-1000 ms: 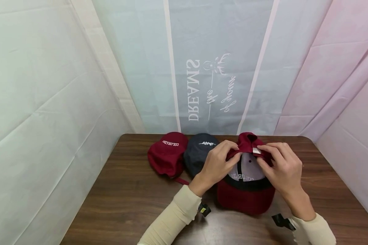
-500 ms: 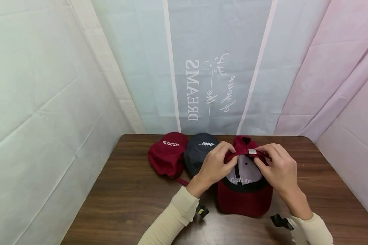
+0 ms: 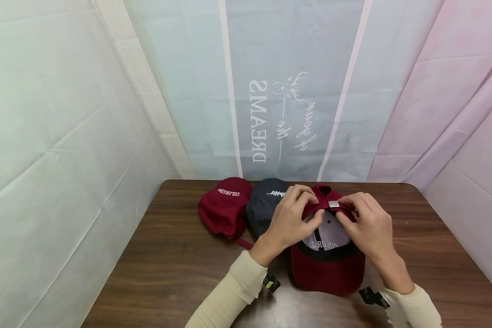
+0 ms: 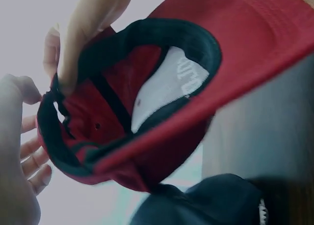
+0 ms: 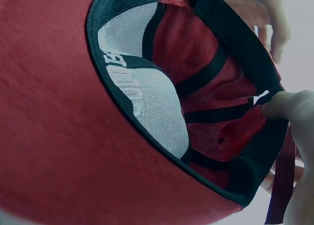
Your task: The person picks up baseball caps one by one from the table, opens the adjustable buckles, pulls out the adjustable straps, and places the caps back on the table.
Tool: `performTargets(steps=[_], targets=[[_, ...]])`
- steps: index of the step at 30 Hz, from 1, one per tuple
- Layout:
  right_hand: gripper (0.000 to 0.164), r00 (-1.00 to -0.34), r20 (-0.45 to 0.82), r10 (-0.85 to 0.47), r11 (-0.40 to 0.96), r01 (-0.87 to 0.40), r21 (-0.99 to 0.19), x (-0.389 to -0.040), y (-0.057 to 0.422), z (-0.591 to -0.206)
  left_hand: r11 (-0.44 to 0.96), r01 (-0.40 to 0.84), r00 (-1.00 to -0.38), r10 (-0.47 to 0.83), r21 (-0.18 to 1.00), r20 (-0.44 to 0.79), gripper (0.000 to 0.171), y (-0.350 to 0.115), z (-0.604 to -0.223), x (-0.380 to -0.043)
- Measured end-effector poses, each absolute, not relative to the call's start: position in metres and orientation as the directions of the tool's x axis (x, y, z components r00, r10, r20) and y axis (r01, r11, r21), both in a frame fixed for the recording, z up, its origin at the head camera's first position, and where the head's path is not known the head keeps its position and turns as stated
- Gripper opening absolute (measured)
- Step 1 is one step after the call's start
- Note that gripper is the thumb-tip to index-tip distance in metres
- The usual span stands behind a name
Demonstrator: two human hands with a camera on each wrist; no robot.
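Observation:
A dark red baseball cap (image 3: 328,275) faces me with its brim low and its pale inner lining (image 3: 332,230) showing. My right hand (image 3: 371,223) pinches the back edge beside a silver buckle (image 3: 334,204), thumb inside the band. In the right wrist view, a loose strap end (image 5: 282,185) hangs near that hand. My left hand (image 3: 291,216) is at the opposite side of the back opening, thumb and fingers spread apart. Seen from the left wrist, its fingers (image 4: 35,161) lie along the outside of the cap's band (image 4: 51,131).
Left of the held cap, a dark navy cap (image 3: 260,207) with white lettering lies on the brown wooden table (image 3: 168,273). Beside it rests another red cap (image 3: 223,209) marked COLORADO, its strap trailing. Fabric curtains (image 3: 188,91) rise behind the table and at both sides.
The cap and my right hand have shifted slightly left and towards me. My left thumb and fingers have parted from their pinch on the cap's back edge.

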State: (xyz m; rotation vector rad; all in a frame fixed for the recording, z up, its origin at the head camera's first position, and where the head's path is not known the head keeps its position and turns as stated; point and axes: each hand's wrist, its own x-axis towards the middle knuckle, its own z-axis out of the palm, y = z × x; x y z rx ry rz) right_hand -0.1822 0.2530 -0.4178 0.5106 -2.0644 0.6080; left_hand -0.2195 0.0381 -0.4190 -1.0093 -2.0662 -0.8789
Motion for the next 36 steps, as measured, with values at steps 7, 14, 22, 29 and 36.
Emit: performTargets(steps=[7,14,22,29,36], targets=[[0.024,-0.503,0.848,-0.171,0.765,-0.61,-0.208,-0.184,0.245,-0.418,0.444,0.833,-0.514,0.402,0.33,0.758,0.012,0.041,-0.41,-0.212],[0.022,-0.498,0.846,-0.192,0.755,-0.625,-0.197,-0.185,0.237,-0.418,0.459,0.827,-0.525,0.427,0.324,0.736,0.011,0.042,-0.411,-0.211],[0.019,-0.482,0.849,-0.215,0.75,-0.638,-0.173,-0.186,0.234,-0.418,0.454,0.832,-0.523,0.45,0.319,0.724,0.014,0.042,-0.412,-0.211],[0.019,-0.469,0.863,-0.188,0.761,-0.625,-0.174,-0.186,0.232,-0.418,0.427,0.841,-0.517,0.455,0.333,0.725,0.007,0.04,-0.413,-0.212],[0.016,-0.478,0.866,-0.149,0.763,-0.613,-0.207,-0.187,0.229,-0.419,0.423,0.845,-0.504,0.428,0.327,0.75,0.009,0.039,-0.412,-0.212]])
